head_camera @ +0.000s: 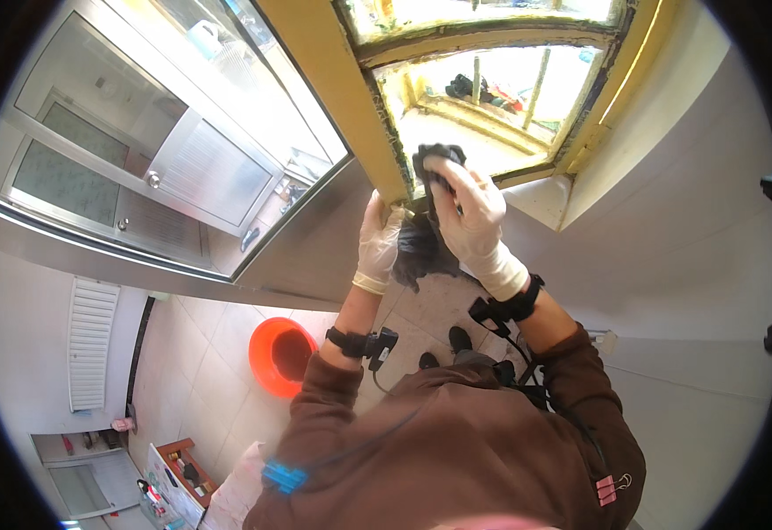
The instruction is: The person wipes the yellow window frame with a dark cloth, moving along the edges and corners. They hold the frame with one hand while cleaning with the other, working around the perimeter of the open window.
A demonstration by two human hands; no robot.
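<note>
A yellow-painted window sash (376, 126) with glass panes fills the upper middle of the view. My left hand (379, 240), in a pale thin glove, grips its lower corner. My right hand (471, 212), gloved the same way, holds a dark cloth (440, 156) with the fingers pressing it near the lower left of the glass pane (479, 122). More dark cloth (419, 252) hangs below and between the hands; whether it is the same piece I cannot tell. The paint and putty along the pane's edges look worn and dark in places.
An orange plastic basin (263, 358) with dark liquid stands on the tiled floor (194, 351). At left is a metal-framed glass partition (293, 252). A white radiator (92, 344) is on the far-left wall. A small table (180, 474) with several items stands lower left.
</note>
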